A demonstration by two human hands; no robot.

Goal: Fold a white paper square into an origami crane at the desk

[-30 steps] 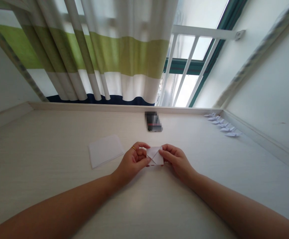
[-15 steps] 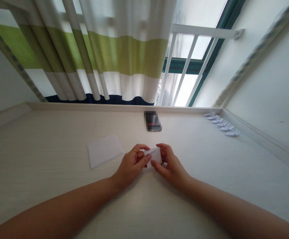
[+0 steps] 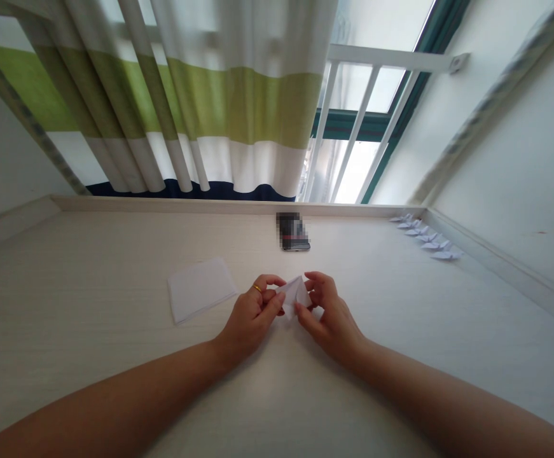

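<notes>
A small piece of folded white paper [image 3: 294, 296] is held between both hands above the pale table. My left hand [image 3: 252, 315], with a gold ring on one finger, pinches its left side between thumb and fingers. On the other side, my right hand [image 3: 331, 315] grips the right edge, thumb in front and some fingers behind, its index finger raised off the paper. A raised flap with a pointed top shows between the hands. The fingertips behind the paper are partly hidden.
White paper sheets [image 3: 201, 289] lie left of my hands. A phone-like dark object [image 3: 293, 232], partly pixelated, lies beyond them. Several folded paper figures [image 3: 430, 240] line the far right corner. A raised rim [image 3: 238, 205] borders the table below the curtain [image 3: 257, 108].
The paper's flap has lifted and opened toward the right, now showing a pointed top. My right thumb and index finger have shifted slightly; my left hand keeps its pinch.
</notes>
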